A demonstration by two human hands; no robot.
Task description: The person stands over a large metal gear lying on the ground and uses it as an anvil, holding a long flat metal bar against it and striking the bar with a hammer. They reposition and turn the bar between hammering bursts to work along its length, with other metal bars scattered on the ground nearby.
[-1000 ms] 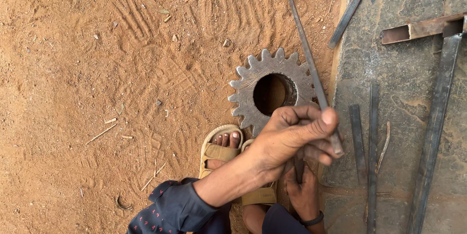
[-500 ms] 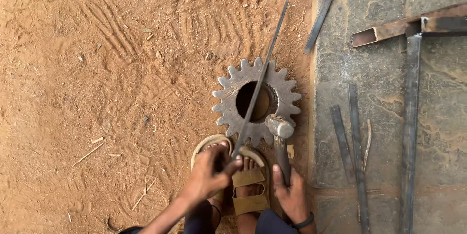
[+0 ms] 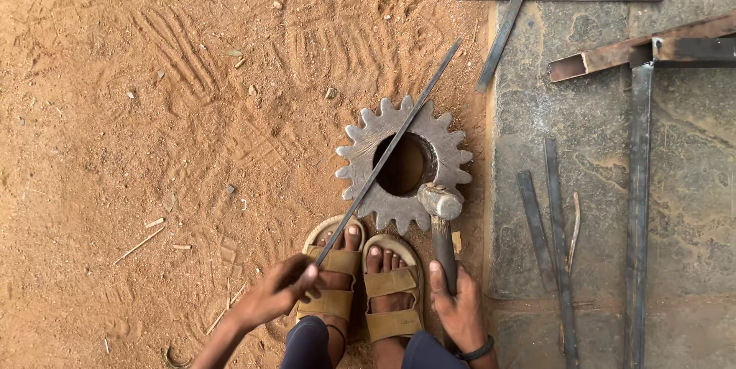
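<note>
Left hand [image 3: 280, 292] pinching near end of thin rod [image 3: 391, 150], laid across gear [image 3: 405, 163] as anvil; right hand [image 3: 458, 304] fingers wrapped round hammer [image 3: 440, 215], head resting on gear.

We see red sandy ground [image 3: 153, 108] carrying a toothed gear wheel [image 3: 368, 146], with scattered twigs [image 3: 138, 245] left of the gear. Right of the gear, a stone slab [image 3: 690, 185] carries flat metal strips [image 3: 548, 223], a long bar [image 3: 638, 208] and a rusty channel piece [image 3: 613, 53].
</note>
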